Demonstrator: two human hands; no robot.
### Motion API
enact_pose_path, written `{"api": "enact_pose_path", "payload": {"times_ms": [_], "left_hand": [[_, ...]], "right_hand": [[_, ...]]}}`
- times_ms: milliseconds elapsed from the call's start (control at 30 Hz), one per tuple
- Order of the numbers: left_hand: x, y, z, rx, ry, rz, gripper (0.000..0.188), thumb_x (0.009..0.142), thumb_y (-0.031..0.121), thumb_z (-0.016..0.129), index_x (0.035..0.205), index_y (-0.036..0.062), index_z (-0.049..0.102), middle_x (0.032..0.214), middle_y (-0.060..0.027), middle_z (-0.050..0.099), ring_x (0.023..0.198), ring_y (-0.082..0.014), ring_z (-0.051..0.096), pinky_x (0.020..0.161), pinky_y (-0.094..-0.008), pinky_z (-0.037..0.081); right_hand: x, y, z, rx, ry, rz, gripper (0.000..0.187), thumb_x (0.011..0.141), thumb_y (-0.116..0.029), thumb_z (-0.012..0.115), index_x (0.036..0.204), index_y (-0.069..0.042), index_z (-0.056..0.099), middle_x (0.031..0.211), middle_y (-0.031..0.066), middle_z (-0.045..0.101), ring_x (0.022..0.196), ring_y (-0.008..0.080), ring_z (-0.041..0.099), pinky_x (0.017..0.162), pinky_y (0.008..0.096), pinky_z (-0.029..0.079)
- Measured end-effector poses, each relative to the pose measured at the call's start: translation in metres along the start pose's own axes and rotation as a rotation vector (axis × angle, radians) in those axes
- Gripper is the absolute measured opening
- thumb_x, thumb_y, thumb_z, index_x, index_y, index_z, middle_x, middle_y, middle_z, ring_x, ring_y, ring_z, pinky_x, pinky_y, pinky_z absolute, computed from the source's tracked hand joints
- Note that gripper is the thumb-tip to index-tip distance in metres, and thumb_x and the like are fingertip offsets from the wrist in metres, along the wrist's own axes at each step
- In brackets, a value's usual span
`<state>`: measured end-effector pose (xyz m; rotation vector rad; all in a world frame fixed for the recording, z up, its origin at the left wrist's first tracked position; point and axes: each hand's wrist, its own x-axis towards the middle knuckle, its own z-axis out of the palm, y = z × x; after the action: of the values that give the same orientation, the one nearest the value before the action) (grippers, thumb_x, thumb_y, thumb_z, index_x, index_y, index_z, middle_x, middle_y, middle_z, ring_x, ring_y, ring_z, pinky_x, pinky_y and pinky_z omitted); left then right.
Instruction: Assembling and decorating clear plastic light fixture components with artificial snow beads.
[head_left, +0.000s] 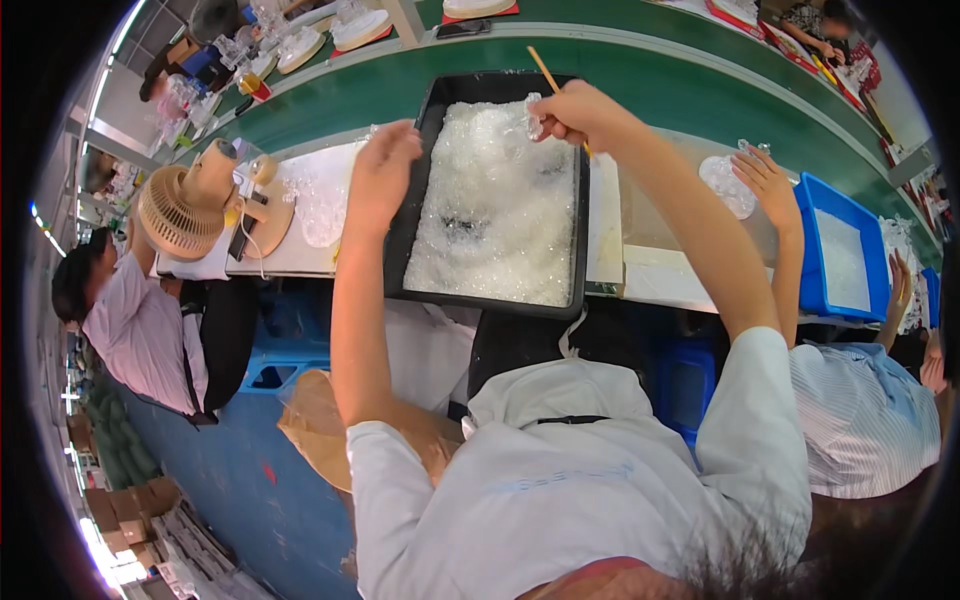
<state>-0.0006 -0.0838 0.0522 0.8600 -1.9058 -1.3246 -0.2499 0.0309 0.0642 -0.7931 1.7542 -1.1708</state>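
Observation:
My right hand (582, 115) is closed over the far right part of a black tray (397, 262). Its fingers pinch a small clear, glass-like piece (535, 116). A thin yellow stick, perhaps a brush handle (541, 66), also runs through that hand and slants up to the left. White, glittering granules (490, 215) fill the tray, with dark patches of its bottom showing through. My left hand (385, 165) is raised at the tray's left rim with its fingers curled in. Whatever it may hold is hidden.
To the left, a beige fan (190, 205) stands on the white-topped bench beside clear pieces (322, 205). On the right, a co-worker's hand (768, 185) touches a clear round piece (728, 185) near a blue tray (812, 250) of white granules. A green ledge (660, 95) runs behind.

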Motion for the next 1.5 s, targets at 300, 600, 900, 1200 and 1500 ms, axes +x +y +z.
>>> {"api": "enact_pose_path", "payload": {"times_ms": [300,600,900,1200,1500], "left_hand": [[0.012,-0.014,0.013,-0.235,-0.382,-0.097,0.073,0.099,0.057,0.027,0.148,0.0037,0.032,0.151,-0.0125,0.037,0.141,-0.0270,0.031,0.116,-0.0395,0.017],[0.019,-0.016,0.012,-0.403,-0.149,0.121,0.068,0.100,0.054,0.032,0.147,0.0047,0.034,0.151,-0.0120,0.037,0.139,-0.0266,0.035,0.114,-0.0401,0.024],[0.023,-0.014,0.013,-0.241,-0.408,0.167,0.054,0.101,0.036,0.039,0.142,0.0012,0.043,0.146,-0.0098,0.043,0.136,-0.0208,0.038,0.113,-0.0325,0.026],[0.013,-0.004,-0.008,-0.454,-0.325,0.309,0.063,0.103,0.047,0.030,0.149,0.0040,0.031,0.155,-0.0130,0.029,0.144,-0.0257,0.024,0.118,-0.0371,0.015],[-0.018,0.004,-0.022,-0.193,-0.380,0.384,0.077,0.098,0.057,0.028,0.151,0.0020,0.023,0.157,-0.0136,0.024,0.145,-0.0269,0.022,0.118,-0.0397,0.012]], "right_hand": [[-0.036,0.045,0.033,0.970,-0.115,0.309,0.031,0.098,-0.021,0.056,0.107,0.008,0.050,0.065,-0.0009,0.044,0.047,-0.0006,0.027,0.035,0.0169,0.015],[-0.041,0.057,0.047,1.080,-0.146,0.162,0.023,0.101,-0.019,0.051,0.104,0.005,0.050,0.075,0.0019,0.051,0.049,0.0005,0.029,0.037,0.0180,0.016],[-0.054,0.058,0.053,1.075,-0.190,0.088,0.018,0.100,-0.017,0.052,0.098,0.001,0.048,0.095,0.0092,0.060,0.051,0.0002,0.031,0.037,0.0161,0.019],[-0.056,0.061,0.058,1.165,-0.323,0.143,0.015,0.099,-0.016,0.055,0.096,-0.002,0.050,0.087,0.0036,0.056,0.048,-0.0015,0.030,0.034,0.0159,0.017],[-0.056,0.057,0.065,1.040,-0.303,0.067,0.017,0.099,-0.019,0.055,0.096,-0.003,0.055,0.087,0.0096,0.063,0.048,-0.0011,0.032,0.033,0.0152,0.018]]}}
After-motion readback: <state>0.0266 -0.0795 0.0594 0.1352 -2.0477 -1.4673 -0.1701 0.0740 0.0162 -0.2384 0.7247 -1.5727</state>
